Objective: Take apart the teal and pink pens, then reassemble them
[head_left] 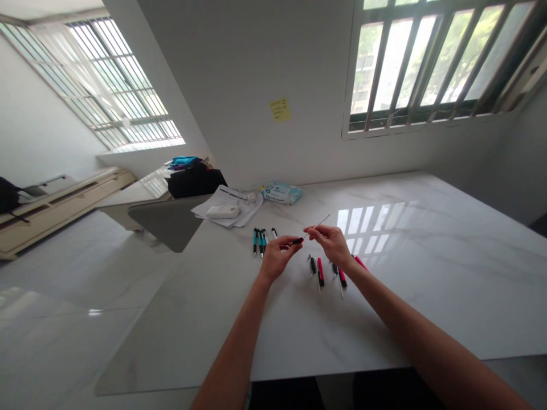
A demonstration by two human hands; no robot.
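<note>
My left hand [277, 259] is closed on a short black pen part [298, 241], which has a touch of red at its end. Close beside it, my right hand [331, 242] pinches a thin pen refill [323, 220] that slants up to the right. The refill's lower end is at the black part; I cannot tell whether it is inside. Below the hands lie taken-apart pens: pink-and-black barrels [320, 271], black pieces [313, 265] and pale refills [341, 289]. My right forearm partly covers another pink barrel [361, 262].
Several teal-and-black pens [259, 243] lie left of my hands, near a white pen [274, 232]. Behind are papers [231, 199] with a white device [223, 212] on them, and a wipes pack [282, 192]. The marble-patterned table [179, 341] meets the wall at the back.
</note>
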